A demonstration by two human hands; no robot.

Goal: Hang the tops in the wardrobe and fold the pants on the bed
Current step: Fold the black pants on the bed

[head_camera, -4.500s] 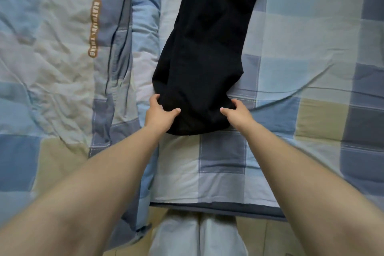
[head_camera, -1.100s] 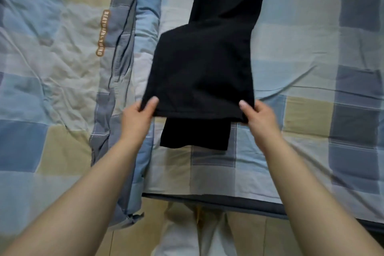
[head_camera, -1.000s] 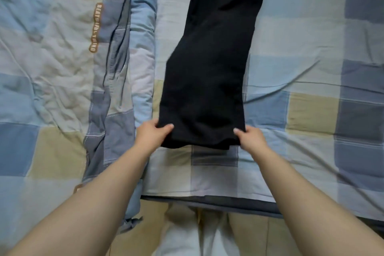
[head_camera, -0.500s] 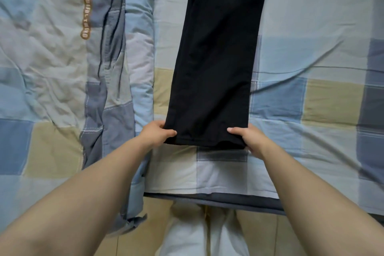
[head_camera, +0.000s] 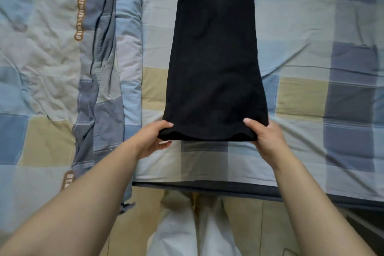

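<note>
A pair of black pants (head_camera: 214, 64) lies lengthwise on the bed (head_camera: 311, 33), folded leg on leg, running from the near edge out past the top of the view. My left hand (head_camera: 154, 138) pinches the near left corner of the pants, thumb on top and fingers underneath. My right hand (head_camera: 265, 136) pinches the near right corner the same way. The near end of the pants is lifted slightly off the checked sheet. The far end of the pants is out of view.
A rumpled checked quilt (head_camera: 62, 72) with brown lettering lies bunched along the left side of the bed. The bed's dark near edge (head_camera: 207, 186) runs across below my hands. My own legs in pale trousers (head_camera: 187, 226) stand on a tan floor.
The pants were folded over and lifted, then laid out straight and flat along the bed. Both hands stayed on the near corners and now raise that end a little.
</note>
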